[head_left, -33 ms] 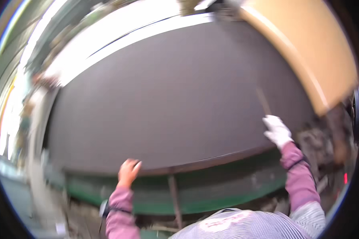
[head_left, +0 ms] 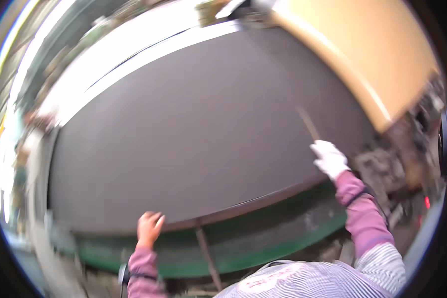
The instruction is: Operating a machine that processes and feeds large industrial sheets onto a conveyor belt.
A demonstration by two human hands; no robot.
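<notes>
My right hand (head_left: 330,158), in a white glove, is closed on a thin light-brown stick (head_left: 309,124) that points away from me over a broad dark grey sheet or belt (head_left: 198,134). The stick's far end is blurred. At the near edge of this dark surface is my bare left hand (head_left: 150,228), with thumb and fingers apart and nothing seen in it. Whether its fingertips touch the surface cannot be made out.
A large tan curved panel (head_left: 367,54) rises at the far right. Below the near edge runs a green frame (head_left: 273,243) with a thin upright bar (head_left: 208,258). Grey blurred machine parts (head_left: 382,166) stand right of my gloved hand. A bright white strip (head_left: 149,54) borders the far side.
The whole view has turned slightly, so the surface, panel and both hands sit farther left. The stick stays in my right hand.
</notes>
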